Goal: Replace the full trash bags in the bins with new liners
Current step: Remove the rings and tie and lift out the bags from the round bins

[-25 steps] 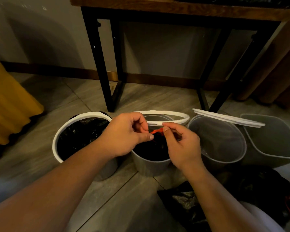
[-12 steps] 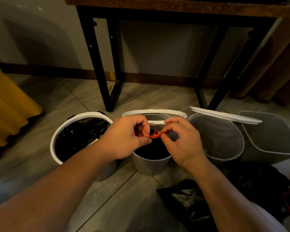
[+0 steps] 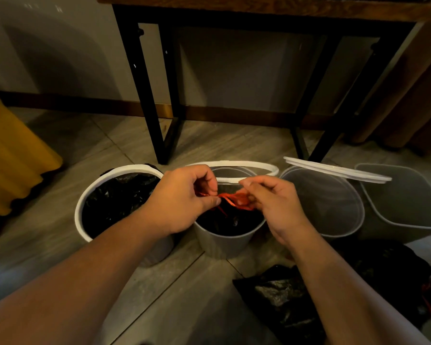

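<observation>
Three round bins stand in a row on the floor. The left white bin (image 3: pixel 85 215) holds a black bag (image 3: pixel 117 197). The middle grey bin (image 3: pixel 224 244) holds a black bag (image 3: pixel 224 221) with a red drawstring (image 3: pixel 237 199). My left hand (image 3: pixel 182 197) and my right hand (image 3: pixel 271 205) both pinch that drawstring above the middle bin. A white ring (image 3: pixel 259 168) leans at the middle bin's back. The right translucent bin (image 3: pixel 334 202) has no bag, and a white ring (image 3: pixel 339 170) rests tilted on its rim.
A grey rectangular bin (image 3: pixel 408 195) sits at the far right. Black bags (image 3: pixel 284 297) lie on the floor near my right forearm. Black table legs (image 3: pixel 144 95) rise behind the bins. A yellow cloth (image 3: pixel 13 155) hangs at the left.
The red drawstring has been drawn out into a longer loop between my hands. Both hands stay above the middle bin.
</observation>
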Available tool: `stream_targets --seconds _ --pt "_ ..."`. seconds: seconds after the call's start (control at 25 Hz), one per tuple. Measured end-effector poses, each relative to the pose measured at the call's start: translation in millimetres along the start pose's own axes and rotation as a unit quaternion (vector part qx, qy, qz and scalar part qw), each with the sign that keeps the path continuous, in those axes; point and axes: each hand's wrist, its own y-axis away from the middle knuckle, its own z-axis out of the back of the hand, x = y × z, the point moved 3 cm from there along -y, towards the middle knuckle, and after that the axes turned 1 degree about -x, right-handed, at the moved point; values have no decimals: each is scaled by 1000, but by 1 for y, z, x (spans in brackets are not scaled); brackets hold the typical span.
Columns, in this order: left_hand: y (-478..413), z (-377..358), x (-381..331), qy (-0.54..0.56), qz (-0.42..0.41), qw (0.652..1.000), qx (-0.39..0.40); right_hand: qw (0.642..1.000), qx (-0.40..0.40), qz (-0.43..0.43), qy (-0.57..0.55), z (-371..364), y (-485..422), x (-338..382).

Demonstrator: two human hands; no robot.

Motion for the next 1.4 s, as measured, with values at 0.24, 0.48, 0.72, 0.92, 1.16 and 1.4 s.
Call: stream_targets --seconds 0.24,0.48,0.72,0.92,1.16,1.4 --pt "3 -3 -9 -35 -18 999 5 991 56 -122 -8 -12 7 -18" --pt "3 -2 -8 -33 -1 999 -6 997 68 31 25 1 8 -11" --pt "1 -3 -10 -27 13 999 -12 932 -64 207 289 17 13 -2" --pt "2 -2 -11 -28 15 999 -38 999 6 4 -37 1 30 -9" --pt "0 -2 -5 15 6 1000 -11 930 91 -6 355 -11 35 -16" --pt "-2 -8 -2 43 -22 997 59 720 31 198 665 -24 22 18"
